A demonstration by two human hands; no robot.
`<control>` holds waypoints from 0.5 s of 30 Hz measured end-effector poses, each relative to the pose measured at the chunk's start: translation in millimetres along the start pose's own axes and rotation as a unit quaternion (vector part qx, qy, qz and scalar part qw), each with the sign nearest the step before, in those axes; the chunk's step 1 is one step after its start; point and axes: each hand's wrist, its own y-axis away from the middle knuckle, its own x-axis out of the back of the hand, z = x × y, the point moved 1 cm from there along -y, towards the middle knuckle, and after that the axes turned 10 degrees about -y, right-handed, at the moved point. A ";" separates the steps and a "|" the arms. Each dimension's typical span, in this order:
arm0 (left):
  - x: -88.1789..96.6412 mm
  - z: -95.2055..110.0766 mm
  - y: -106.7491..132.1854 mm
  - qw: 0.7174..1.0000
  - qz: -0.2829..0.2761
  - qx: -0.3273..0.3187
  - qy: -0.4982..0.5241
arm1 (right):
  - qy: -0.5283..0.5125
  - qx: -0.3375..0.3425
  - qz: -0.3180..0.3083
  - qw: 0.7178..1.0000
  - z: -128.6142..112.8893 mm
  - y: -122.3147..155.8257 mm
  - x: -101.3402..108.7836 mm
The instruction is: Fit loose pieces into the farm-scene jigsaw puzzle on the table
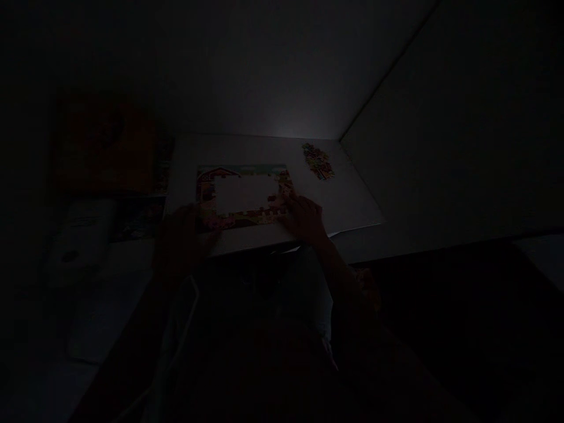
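The picture is very dark. A jigsaw puzzle lies on a white board, its colourful farm-scene border joined around a bare white middle, with a red barn at its upper left. My right hand rests on the puzzle's right edge, fingers stretched out over the border; any small piece under the fingertips is hidden. At the lower left corner is my left hand, thumb spread away from the fingers along the bottom edge, nothing visible in it. A heap of loose puzzle pieces sits at the board's upper right.
An orange box stands at the left beyond the board. Nearer me are a dark printed sheet or box and a whitish object. Pale walls rise behind and to the right of the board. A thin pale cable runs near my left forearm.
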 end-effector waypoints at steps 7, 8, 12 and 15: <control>-2.9 -4.1 -1.7 1.000 -0.010 0.004 -0.027 | 0.019 -0.075 0.045 0.996 74.3 16.7 33.3; -4.3 -5.8 -1.8 0.999 -0.010 0.001 -0.031 | 0.011 -0.083 0.056 0.995 84.5 13.0 38.2; -8.6 -12.0 -3.2 0.999 -0.009 -0.012 -0.041 | -0.031 -0.143 0.138 0.980 120.9 -23.6 49.6; -9.4 -14.8 -5.0 0.998 -0.018 -0.012 -0.055 | -0.053 -0.189 0.190 0.962 138.3 -61.2 49.0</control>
